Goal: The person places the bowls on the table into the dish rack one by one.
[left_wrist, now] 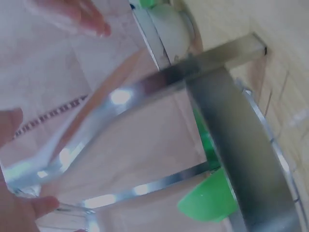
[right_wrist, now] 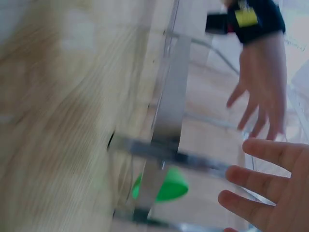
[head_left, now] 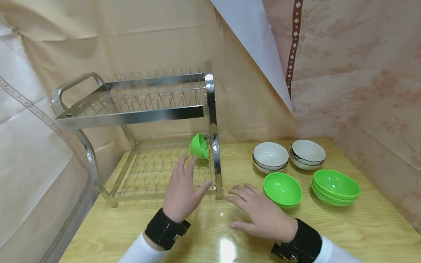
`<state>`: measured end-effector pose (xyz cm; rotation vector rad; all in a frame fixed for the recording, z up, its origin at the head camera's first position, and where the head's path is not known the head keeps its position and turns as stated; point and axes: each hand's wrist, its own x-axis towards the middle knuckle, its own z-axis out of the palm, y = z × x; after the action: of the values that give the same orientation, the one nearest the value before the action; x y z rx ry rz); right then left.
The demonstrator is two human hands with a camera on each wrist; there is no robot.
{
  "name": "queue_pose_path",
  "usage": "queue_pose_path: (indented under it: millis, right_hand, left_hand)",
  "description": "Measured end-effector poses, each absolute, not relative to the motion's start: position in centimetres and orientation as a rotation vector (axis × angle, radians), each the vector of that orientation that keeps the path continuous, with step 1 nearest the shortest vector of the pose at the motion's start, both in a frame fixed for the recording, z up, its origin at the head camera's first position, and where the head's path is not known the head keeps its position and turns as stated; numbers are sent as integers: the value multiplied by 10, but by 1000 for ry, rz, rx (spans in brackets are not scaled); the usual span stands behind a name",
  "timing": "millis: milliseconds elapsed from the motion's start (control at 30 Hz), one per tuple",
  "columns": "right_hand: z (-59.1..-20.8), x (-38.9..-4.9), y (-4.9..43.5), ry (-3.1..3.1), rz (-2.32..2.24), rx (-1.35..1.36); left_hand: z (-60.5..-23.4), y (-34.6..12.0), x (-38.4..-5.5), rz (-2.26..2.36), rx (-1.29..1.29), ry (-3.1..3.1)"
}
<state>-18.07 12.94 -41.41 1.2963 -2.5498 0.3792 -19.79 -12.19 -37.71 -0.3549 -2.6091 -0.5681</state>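
Observation:
A two-tier metal dish rack [head_left: 138, 117] stands on the left of the table. On its lower tier, near the right end, a green bowl [head_left: 198, 147] rests tipped on its side among the wires. My left hand [head_left: 182, 191] hovers in front of the rack, fingers straight and spread, holding nothing. To the right of the rack my right hand [head_left: 258, 212] is over the table with fingers extended and nothing held. Nearest to it is a small stack of green bowls [head_left: 282, 188]. The racked bowl [left_wrist: 210, 198] also shows in the left wrist view, partly behind the rack's frame.
A second stack of green bowls [head_left: 335, 186] sits farther right. Behind are two stacks of white, dark-rimmed bowls, one to the left [head_left: 271, 155] and one to the right [head_left: 308, 151]. Beige cloth [head_left: 158, 44] hangs behind the wooden table [head_left: 210, 233].

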Motion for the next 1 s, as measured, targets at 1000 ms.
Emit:
queue_pose_path:
  millis: [1000]
  right_hand:
    - [-420,-193,201,-2725,366,594]
  left_hand:
    - [-398,-106,-166,-303,-513,-2650]
